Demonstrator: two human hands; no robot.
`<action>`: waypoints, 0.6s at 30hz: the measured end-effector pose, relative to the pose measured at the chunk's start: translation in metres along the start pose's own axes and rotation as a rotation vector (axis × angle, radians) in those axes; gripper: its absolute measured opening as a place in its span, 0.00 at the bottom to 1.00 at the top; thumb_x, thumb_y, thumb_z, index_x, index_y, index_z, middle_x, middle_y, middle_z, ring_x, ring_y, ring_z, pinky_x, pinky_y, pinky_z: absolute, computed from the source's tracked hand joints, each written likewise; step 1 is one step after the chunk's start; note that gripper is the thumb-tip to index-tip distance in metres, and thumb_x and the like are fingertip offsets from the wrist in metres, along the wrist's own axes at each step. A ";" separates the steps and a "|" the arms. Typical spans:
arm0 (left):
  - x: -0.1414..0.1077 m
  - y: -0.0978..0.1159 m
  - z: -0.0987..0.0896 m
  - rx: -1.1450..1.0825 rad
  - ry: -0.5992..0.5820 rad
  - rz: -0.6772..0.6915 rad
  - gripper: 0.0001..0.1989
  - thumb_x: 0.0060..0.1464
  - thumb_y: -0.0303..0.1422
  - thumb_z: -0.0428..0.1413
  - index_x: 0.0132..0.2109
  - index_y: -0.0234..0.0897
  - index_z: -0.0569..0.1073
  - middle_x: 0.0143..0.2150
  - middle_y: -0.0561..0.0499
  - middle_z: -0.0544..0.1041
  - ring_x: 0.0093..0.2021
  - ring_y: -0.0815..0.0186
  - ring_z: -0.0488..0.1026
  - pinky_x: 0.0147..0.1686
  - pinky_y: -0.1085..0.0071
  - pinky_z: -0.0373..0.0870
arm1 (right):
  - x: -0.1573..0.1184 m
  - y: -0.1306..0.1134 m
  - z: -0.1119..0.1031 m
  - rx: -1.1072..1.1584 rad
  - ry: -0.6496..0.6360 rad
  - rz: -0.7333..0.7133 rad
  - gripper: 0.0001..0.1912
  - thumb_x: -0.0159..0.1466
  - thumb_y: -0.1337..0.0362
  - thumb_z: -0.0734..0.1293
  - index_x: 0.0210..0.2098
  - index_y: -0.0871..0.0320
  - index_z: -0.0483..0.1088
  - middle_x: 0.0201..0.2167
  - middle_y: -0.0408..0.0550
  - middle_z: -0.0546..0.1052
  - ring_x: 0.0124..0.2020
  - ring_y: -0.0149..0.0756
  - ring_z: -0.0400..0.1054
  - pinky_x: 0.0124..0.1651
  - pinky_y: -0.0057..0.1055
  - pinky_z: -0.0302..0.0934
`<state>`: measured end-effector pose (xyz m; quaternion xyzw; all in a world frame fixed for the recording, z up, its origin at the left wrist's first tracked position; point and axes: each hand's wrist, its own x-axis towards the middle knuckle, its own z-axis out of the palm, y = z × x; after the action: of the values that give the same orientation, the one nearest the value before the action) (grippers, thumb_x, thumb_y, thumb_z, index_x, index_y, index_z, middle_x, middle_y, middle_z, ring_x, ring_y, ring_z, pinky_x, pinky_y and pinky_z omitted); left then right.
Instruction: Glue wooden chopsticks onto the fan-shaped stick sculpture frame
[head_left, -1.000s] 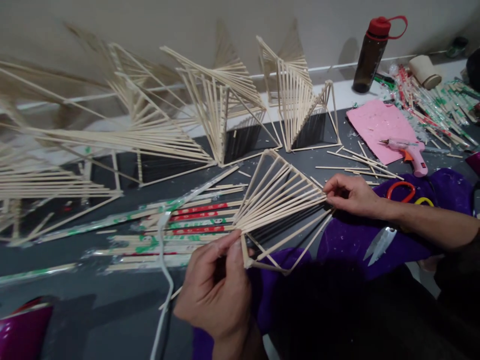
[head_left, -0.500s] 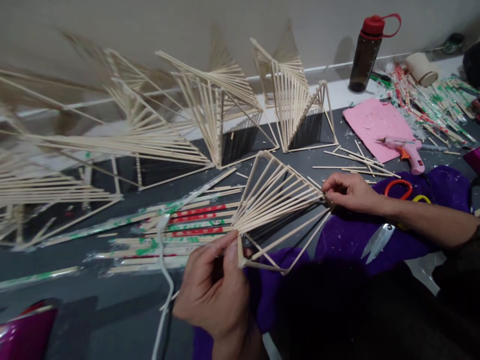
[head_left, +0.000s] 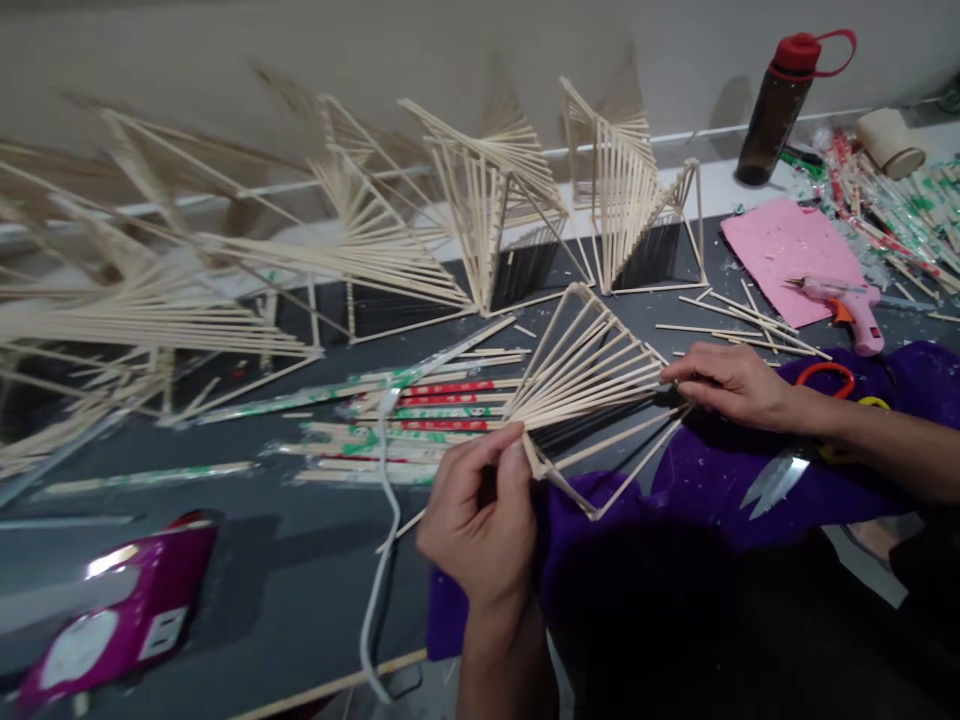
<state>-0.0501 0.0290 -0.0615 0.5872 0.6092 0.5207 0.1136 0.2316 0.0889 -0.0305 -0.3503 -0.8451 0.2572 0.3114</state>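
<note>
Between my hands is a fan-shaped frame of wooden sticks [head_left: 585, 370], its sticks spreading from a narrow corner toward a longer edge. My left hand [head_left: 480, 510] pinches the near left corner between thumb and fingers. At the opposite right corner, my right hand [head_left: 731, 385] has its fingertips closed on the frame. Under the frame's lower side lies purple cloth [head_left: 600, 490]. Paper-wrapped chopsticks [head_left: 442, 412] in red and green print rest on the dark table just left of the frame.
Finished-looking twisted stick frames [head_left: 622, 200] stand along the wall. A pink glue gun [head_left: 847, 300] lies on a pink sheet [head_left: 787, 245], near loose sticks [head_left: 742, 325]. Scissors [head_left: 787, 475] lie on the cloth. A water bottle [head_left: 776, 115] stands behind; a white cord [head_left: 386, 500] and magenta packet [head_left: 127, 610] are left.
The view has swung left, so most things sit further right in it and more of the magenta packet shows. The frame is tilted slightly differently, with both hands still on it.
</note>
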 end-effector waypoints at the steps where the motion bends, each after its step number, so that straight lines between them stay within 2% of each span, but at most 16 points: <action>1: 0.001 0.003 0.000 -0.015 0.025 0.014 0.07 0.60 0.30 0.57 0.43 0.41 0.79 0.37 0.51 0.78 0.38 0.65 0.75 0.42 0.66 0.72 | 0.003 -0.003 0.000 -0.024 -0.024 -0.033 0.11 0.68 0.67 0.61 0.45 0.59 0.75 0.34 0.49 0.77 0.33 0.33 0.70 0.36 0.29 0.64; 6: 0.004 0.009 0.003 -0.041 0.053 0.067 0.06 0.59 0.30 0.58 0.41 0.39 0.80 0.35 0.52 0.79 0.35 0.68 0.76 0.39 0.70 0.72 | 0.029 -0.025 0.000 -0.126 -0.187 -0.118 0.15 0.68 0.70 0.59 0.48 0.55 0.73 0.34 0.46 0.79 0.32 0.31 0.70 0.34 0.27 0.61; 10: 0.004 0.009 0.004 -0.072 0.017 0.066 0.07 0.60 0.30 0.57 0.42 0.38 0.80 0.36 0.52 0.80 0.36 0.68 0.76 0.41 0.71 0.71 | 0.061 -0.052 0.001 -0.400 -0.364 -0.104 0.09 0.68 0.66 0.61 0.40 0.56 0.74 0.33 0.46 0.79 0.31 0.32 0.70 0.29 0.28 0.53; 14: 0.004 0.011 0.003 -0.098 -0.026 0.052 0.07 0.60 0.31 0.56 0.42 0.38 0.79 0.36 0.52 0.79 0.36 0.69 0.75 0.39 0.71 0.71 | 0.091 -0.074 0.006 -0.645 -0.546 -0.161 0.10 0.68 0.67 0.61 0.40 0.57 0.74 0.34 0.49 0.80 0.30 0.33 0.69 0.27 0.29 0.46; 18: 0.006 0.012 0.004 -0.112 -0.043 0.073 0.07 0.60 0.31 0.56 0.42 0.39 0.79 0.35 0.52 0.79 0.35 0.69 0.75 0.37 0.72 0.71 | 0.110 -0.081 0.013 -0.692 -0.627 -0.205 0.11 0.70 0.66 0.59 0.42 0.57 0.75 0.35 0.48 0.81 0.28 0.33 0.68 0.27 0.31 0.45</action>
<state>-0.0417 0.0330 -0.0516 0.6129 0.5548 0.5450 0.1402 0.1255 0.1179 0.0515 -0.2538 -0.9645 0.0222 -0.0698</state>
